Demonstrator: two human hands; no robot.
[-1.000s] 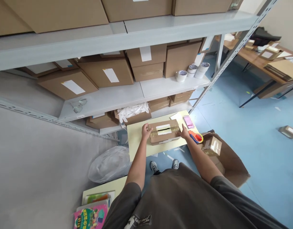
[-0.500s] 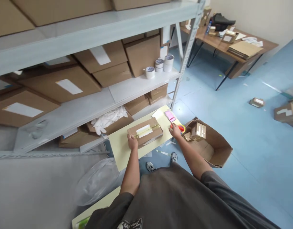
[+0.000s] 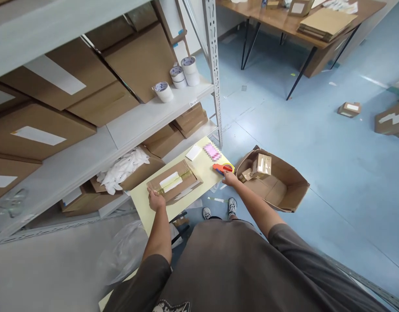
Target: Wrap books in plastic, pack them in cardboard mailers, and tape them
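Note:
A brown carton [image 3: 184, 187] with a white label and clear yellowish tape along its top lies on a pale yellow board [image 3: 141, 207]. My left hand [image 3: 156, 200] is closed on the carton's left end, fingers over the upper edge. Near the board's right end, my right hand [image 3: 230, 178] is closed on an orange-red tape dispenser [image 3: 221, 168], which shows yellow and blue parts; the fingertips are partly hidden. Beyond the carton lie a white card [image 3: 193, 152] and a pink blurred-out item [image 3: 212, 151].
An open carton [image 3: 292, 195] with small boxes inside stands on the floor to the right. A metal shelf [image 3: 214, 65] with cartons and tape rolls [image 3: 163, 92] runs along the left. White gloves [image 3: 124, 169] fill a box below. A wooden table [image 3: 312, 41] stands behind.
The view has turned and shifted, so the shelf, board and carton appear further left. My right hand now sits below the tape dispenser, showing more of it. My left hand remains on the carton.

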